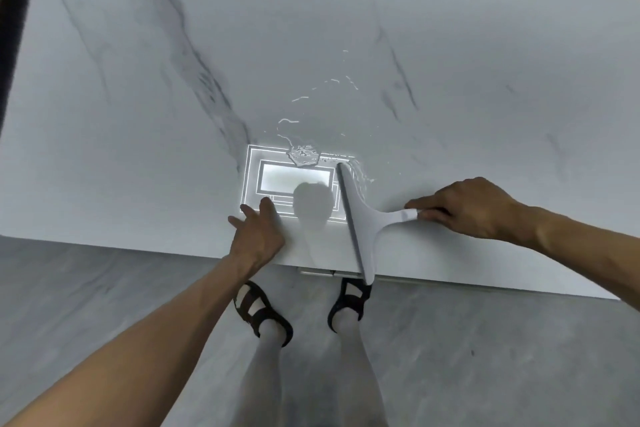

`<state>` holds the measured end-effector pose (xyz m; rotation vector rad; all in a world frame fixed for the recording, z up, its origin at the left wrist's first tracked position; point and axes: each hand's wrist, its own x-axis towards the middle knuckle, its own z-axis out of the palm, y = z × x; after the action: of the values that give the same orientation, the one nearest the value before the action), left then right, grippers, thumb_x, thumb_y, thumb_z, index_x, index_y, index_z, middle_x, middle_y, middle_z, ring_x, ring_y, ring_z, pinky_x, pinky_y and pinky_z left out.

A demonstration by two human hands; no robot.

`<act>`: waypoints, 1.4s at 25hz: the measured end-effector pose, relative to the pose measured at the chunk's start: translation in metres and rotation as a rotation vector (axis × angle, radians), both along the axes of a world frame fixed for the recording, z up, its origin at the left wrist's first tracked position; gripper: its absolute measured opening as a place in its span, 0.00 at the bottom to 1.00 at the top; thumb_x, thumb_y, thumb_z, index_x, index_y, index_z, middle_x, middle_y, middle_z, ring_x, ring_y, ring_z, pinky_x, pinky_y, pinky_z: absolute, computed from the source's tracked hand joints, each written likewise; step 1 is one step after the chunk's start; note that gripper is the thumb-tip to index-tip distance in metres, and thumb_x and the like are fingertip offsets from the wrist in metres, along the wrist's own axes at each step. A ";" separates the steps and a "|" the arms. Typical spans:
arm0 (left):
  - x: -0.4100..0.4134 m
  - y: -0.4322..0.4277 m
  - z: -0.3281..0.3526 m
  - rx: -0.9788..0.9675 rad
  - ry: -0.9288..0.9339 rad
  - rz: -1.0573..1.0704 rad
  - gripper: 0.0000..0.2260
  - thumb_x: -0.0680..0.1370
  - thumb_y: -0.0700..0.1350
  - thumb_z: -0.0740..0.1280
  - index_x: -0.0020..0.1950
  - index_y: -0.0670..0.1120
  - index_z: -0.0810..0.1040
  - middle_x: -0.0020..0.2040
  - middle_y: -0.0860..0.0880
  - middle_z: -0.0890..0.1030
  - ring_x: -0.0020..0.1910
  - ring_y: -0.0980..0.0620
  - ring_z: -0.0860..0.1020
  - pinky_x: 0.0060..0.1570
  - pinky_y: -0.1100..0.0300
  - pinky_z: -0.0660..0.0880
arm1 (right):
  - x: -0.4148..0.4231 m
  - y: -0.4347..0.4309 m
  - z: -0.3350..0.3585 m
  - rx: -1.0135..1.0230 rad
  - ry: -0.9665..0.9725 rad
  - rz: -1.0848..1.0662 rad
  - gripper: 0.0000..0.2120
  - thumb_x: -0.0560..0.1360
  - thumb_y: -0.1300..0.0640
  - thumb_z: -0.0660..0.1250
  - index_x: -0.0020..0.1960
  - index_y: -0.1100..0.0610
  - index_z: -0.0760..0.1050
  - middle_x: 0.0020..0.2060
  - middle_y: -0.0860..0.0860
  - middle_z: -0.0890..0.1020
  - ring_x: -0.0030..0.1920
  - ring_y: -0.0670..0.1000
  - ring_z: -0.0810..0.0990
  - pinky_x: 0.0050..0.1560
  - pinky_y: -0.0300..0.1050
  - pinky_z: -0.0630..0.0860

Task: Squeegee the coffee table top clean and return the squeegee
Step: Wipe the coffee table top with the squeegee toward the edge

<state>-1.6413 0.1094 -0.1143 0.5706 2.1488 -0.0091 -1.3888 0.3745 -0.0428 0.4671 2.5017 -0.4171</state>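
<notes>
A white marble coffee table top [145,114] with grey veins fills most of the view. My right hand [467,208] grips the handle of a white squeegee [360,215], whose blade lies on the table and runs from near a puddle down past the near edge. The water puddle [304,155] with thin streaks above it sits just beyond the blade's far end. My left hand [258,230] rests flat on the table near its front edge, fingers spread, left of the blade.
A bright ceiling-light reflection [263,184] shines on the table between my hands. Grey floor [104,288] lies below the table's near edge, with my sandalled feet [263,312] standing close to it. A dark edge borders the table at the far left.
</notes>
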 end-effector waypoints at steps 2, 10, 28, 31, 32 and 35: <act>0.001 -0.004 -0.002 0.021 0.008 -0.033 0.28 0.75 0.37 0.61 0.75 0.43 0.58 0.73 0.31 0.59 0.71 0.27 0.61 0.68 0.35 0.64 | -0.021 -0.028 -0.013 -0.064 0.023 0.102 0.17 0.79 0.36 0.50 0.67 0.28 0.65 0.56 0.38 0.81 0.55 0.47 0.80 0.44 0.40 0.65; 0.001 -0.006 -0.009 0.047 0.046 0.034 0.26 0.73 0.38 0.64 0.70 0.44 0.63 0.69 0.34 0.64 0.65 0.31 0.69 0.61 0.41 0.71 | -0.046 -0.045 -0.034 -0.074 0.023 0.145 0.17 0.80 0.39 0.52 0.66 0.31 0.67 0.57 0.41 0.81 0.57 0.50 0.80 0.46 0.42 0.67; -0.103 -0.120 0.001 0.194 0.422 0.512 0.08 0.75 0.37 0.59 0.42 0.48 0.75 0.45 0.49 0.80 0.45 0.46 0.76 0.39 0.55 0.73 | -0.239 -0.191 -0.064 -0.175 0.099 0.389 0.20 0.81 0.41 0.49 0.70 0.37 0.66 0.60 0.49 0.80 0.60 0.54 0.77 0.54 0.46 0.69; -0.079 -0.098 -0.002 0.246 0.257 0.405 0.20 0.73 0.31 0.60 0.62 0.45 0.71 0.60 0.46 0.74 0.59 0.45 0.74 0.53 0.52 0.73 | -0.204 -0.140 -0.061 -0.129 0.146 0.314 0.18 0.81 0.41 0.49 0.67 0.34 0.69 0.56 0.45 0.82 0.53 0.54 0.80 0.46 0.44 0.68; -0.070 -0.086 -0.004 0.255 0.237 0.343 0.23 0.72 0.30 0.60 0.66 0.43 0.69 0.62 0.45 0.71 0.62 0.45 0.72 0.56 0.51 0.73 | -0.186 -0.117 -0.058 -0.102 0.141 0.265 0.17 0.81 0.40 0.49 0.66 0.33 0.68 0.55 0.44 0.82 0.52 0.53 0.81 0.45 0.44 0.70; -0.047 -0.046 -0.007 0.258 0.195 0.158 0.22 0.72 0.30 0.58 0.64 0.42 0.68 0.60 0.42 0.70 0.61 0.42 0.70 0.53 0.49 0.74 | -0.128 -0.052 -0.047 -0.020 0.091 0.054 0.18 0.80 0.37 0.48 0.67 0.31 0.67 0.53 0.42 0.83 0.52 0.51 0.81 0.44 0.44 0.71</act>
<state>-1.6886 0.0631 -0.1213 0.5637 2.3991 0.3155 -1.5164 0.3220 -0.0895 0.3797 2.5894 -0.4507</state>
